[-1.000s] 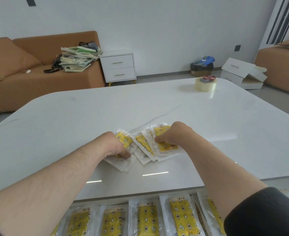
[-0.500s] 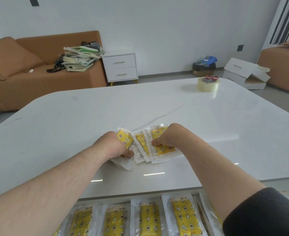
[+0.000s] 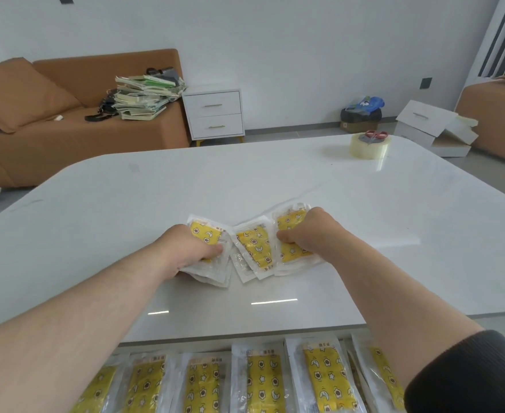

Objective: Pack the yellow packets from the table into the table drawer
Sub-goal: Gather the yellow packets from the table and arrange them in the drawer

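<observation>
On the table (image 3: 275, 180), left hand (image 3: 185, 251) and right hand (image 3: 308, 234) grip yellow packets (image 3: 254, 245), lettering illegible.

No text can be read. The packets (image 3: 262, 383) in the near row carry a short line of dark print across their tops, too small and blurred to make out.

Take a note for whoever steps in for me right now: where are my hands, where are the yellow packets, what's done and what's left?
Left hand grips the left end of the fanned loose packets on the table; right hand pinches the right end.
Done: a row of packed packets lies in the open drawer under the table's near edge.
Left: gather the fan and put it in the drawer.
</observation>
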A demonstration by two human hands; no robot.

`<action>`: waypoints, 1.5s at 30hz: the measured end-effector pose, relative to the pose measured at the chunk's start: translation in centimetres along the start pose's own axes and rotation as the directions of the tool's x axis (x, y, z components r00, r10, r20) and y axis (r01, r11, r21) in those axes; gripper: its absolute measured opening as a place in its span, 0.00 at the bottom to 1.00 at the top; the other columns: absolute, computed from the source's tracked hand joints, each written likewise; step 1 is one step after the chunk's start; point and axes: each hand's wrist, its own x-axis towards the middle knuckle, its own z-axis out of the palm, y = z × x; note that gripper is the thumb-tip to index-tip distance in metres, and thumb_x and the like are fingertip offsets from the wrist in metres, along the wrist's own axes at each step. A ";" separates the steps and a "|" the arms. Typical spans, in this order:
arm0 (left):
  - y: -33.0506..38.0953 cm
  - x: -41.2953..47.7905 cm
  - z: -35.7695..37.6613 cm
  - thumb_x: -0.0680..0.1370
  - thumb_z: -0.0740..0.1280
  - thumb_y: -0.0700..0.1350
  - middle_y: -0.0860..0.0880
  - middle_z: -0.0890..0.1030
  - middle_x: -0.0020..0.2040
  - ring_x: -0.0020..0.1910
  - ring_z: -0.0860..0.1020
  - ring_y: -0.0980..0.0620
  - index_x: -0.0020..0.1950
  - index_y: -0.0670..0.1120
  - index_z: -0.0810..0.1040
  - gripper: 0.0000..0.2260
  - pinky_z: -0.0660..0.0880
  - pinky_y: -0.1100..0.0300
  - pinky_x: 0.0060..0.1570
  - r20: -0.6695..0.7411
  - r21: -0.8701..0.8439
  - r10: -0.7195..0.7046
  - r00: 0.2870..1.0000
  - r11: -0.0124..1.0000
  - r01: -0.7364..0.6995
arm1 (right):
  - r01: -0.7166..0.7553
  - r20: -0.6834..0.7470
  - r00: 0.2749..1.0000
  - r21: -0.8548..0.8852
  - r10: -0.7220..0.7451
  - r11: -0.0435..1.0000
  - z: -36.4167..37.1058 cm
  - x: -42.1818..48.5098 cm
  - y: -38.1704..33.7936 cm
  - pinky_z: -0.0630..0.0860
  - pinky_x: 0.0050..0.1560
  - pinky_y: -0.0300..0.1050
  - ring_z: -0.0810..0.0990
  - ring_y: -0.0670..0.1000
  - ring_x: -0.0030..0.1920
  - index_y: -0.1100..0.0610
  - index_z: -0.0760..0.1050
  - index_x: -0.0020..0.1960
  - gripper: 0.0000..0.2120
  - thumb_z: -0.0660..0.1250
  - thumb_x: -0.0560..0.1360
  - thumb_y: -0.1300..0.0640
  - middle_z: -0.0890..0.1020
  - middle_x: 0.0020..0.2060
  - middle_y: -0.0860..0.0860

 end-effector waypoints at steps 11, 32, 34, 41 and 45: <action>-4.3 -3.9 -6.3 0.79 0.63 0.40 0.48 0.81 0.40 0.22 0.80 0.54 0.51 0.46 0.75 0.03 0.72 0.66 0.20 0.147 -0.489 -0.166 0.975 0.845 0.217 | -0.165 0.163 0.984 0.633 0.078 0.756 -4.2 -2.8 1.3 0.81 0.55 0.57 0.83 0.58 0.38 0.60 0.76 0.47 0.02 0.66 0.75 0.64 0.82 0.39 0.57; -12.2 -16.9 -7.7 0.79 0.66 0.37 0.46 0.80 0.49 0.37 0.80 0.48 0.52 0.45 0.74 0.04 0.75 0.60 0.25 0.215 -0.664 -0.162 0.963 0.699 0.266 | -0.444 0.513 0.843 0.486 0.165 0.753 4.6 -21.1 4.5 0.81 0.53 0.63 0.86 0.63 0.49 0.67 0.79 0.56 0.09 0.63 0.78 0.71 0.86 0.47 0.63; -12.1 -16.7 -7.8 0.79 0.66 0.37 0.45 0.80 0.51 0.39 0.80 0.47 0.51 0.46 0.74 0.04 0.73 0.57 0.33 0.209 -0.649 -0.140 0.968 0.721 0.245 | -0.450 0.512 0.837 0.449 0.190 0.772 7.0 -20.9 5.0 0.82 0.50 0.63 0.87 0.63 0.46 0.67 0.78 0.56 0.09 0.65 0.77 0.71 0.87 0.45 0.63; -12.2 -15.9 -8.3 0.78 0.68 0.38 0.42 0.82 0.55 0.44 0.81 0.43 0.54 0.44 0.77 0.06 0.71 0.55 0.39 0.208 -0.626 -0.107 0.972 0.749 0.216 | -0.414 0.384 0.890 0.450 0.248 0.791 14.4 -17.7 4.2 0.84 0.49 0.55 0.85 0.56 0.45 0.63 0.70 0.64 0.24 0.75 0.72 0.64 0.84 0.48 0.57; -12.7 -15.1 -9.1 0.78 0.68 0.38 0.42 0.82 0.52 0.45 0.80 0.43 0.51 0.44 0.77 0.04 0.70 0.54 0.42 0.184 -0.653 -0.104 0.977 0.730 0.201 | -0.438 0.392 0.884 0.499 0.256 0.748 17.9 -17.2 4.0 0.83 0.54 0.58 0.86 0.58 0.49 0.59 0.66 0.74 0.38 0.77 0.69 0.62 0.84 0.54 0.57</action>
